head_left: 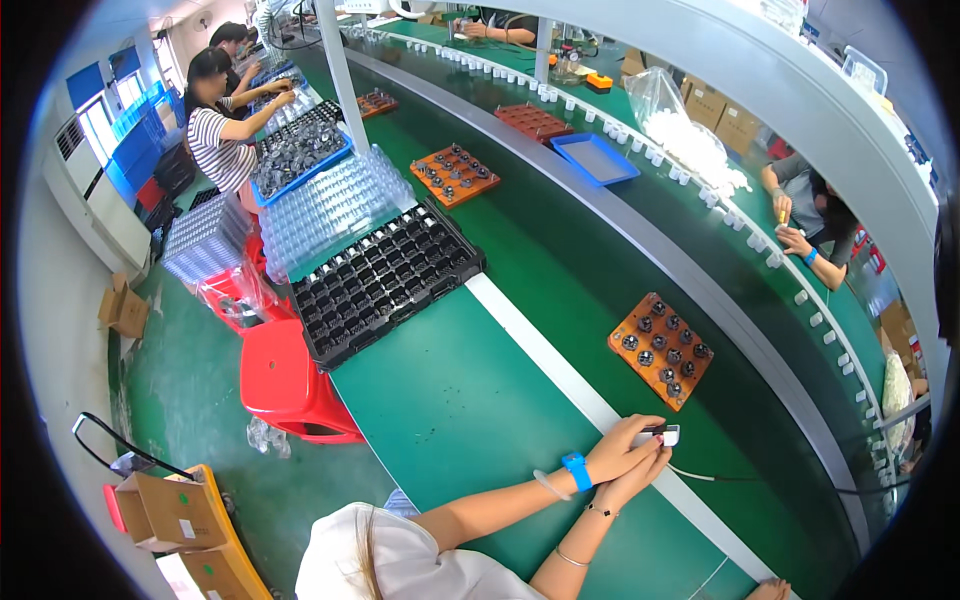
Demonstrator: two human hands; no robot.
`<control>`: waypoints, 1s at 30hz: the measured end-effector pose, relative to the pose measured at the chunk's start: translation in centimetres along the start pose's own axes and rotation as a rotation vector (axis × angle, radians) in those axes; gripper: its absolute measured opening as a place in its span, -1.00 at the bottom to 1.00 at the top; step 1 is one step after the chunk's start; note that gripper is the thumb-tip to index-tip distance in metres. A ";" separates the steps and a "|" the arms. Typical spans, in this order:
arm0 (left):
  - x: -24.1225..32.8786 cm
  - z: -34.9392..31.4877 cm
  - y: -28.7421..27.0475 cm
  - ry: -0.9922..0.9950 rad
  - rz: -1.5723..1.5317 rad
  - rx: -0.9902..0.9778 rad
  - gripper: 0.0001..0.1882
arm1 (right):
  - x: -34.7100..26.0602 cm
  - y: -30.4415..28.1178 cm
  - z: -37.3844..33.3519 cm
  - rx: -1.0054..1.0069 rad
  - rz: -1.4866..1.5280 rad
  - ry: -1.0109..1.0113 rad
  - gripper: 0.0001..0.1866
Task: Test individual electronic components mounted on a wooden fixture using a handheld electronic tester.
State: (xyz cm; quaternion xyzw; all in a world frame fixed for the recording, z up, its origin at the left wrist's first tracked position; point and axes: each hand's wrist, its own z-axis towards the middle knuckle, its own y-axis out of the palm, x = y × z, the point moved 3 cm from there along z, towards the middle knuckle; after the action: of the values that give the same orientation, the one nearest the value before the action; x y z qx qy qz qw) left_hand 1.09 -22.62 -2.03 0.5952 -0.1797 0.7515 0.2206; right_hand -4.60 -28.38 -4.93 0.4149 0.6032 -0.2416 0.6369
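My left hand (622, 449), with a blue band at its wrist, and my right hand (636, 480), with a thin bracelet, are pressed together above the white edge strip of the green table. Both are closed around a small white-and-black piece (671, 435), which sticks out past the fingertips. Most of the piece is covered by the fingers, so its kind does not show. Beyond my hands, an orange board (640, 349) with rows of dark metal parts lies on the green conveyor (560, 290).
A black compartment tray (390, 285) stands at the table's far left, before stacked clear trays (335, 215). A cable (710, 478) runs right from beside my hands. Another person's hand (770, 590) shows at the lower edge. Red stools (275, 365) stand left; co-workers sit along the line.
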 end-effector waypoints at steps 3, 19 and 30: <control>0.0 1.3 0.0 -0.003 0.025 0.009 -0.64 | -0.1 1.0 0.6 0.033 0.027 0.069 -0.24; -0.1 1.7 -0.5 -0.022 0.019 -0.025 -0.64 | -0.3 1.1 0.5 0.098 0.108 0.048 -0.68; -1.0 1.7 -0.4 -0.010 0.055 -0.014 -0.67 | 0.1 0.9 0.5 0.089 0.010 -0.007 -0.67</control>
State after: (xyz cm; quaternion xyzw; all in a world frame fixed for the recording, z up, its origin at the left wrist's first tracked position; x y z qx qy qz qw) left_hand 2.94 -23.33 -2.64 0.5925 -0.2022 0.7529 0.2031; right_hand -3.60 -28.30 -4.81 0.4448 0.5876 -0.2666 0.6211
